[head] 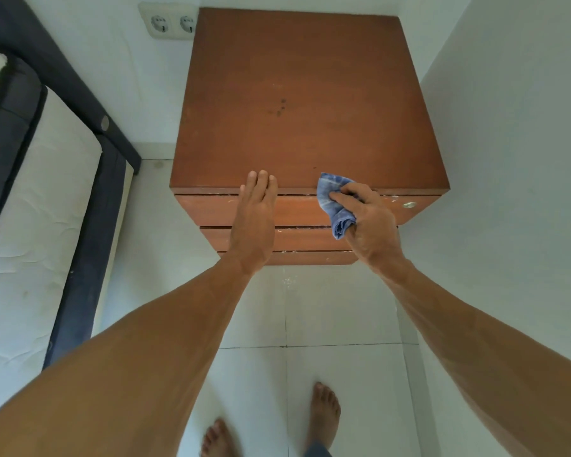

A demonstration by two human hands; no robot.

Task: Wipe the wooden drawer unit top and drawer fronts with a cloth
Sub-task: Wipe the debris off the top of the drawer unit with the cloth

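Observation:
A brown wooden drawer unit [304, 94] stands in a white corner, its flat top bare with a few dark specks near the middle. Three drawer fronts [208, 211] show below the front edge. My right hand [368, 222] grips a crumpled blue cloth [335, 202] at the front edge, right of centre, with the cloth's upper corner lying on the top. My left hand [256, 219] rests flat with its fingers together, fingertips on the front edge of the top and palm over the upper drawer front.
A bed with a white mattress [30, 232] and a dark frame [83, 268] stands at the left. A double wall socket [172, 23] sits behind the unit. White walls close in at the back and right. My bare feet [325, 413] stand on the white tiled floor.

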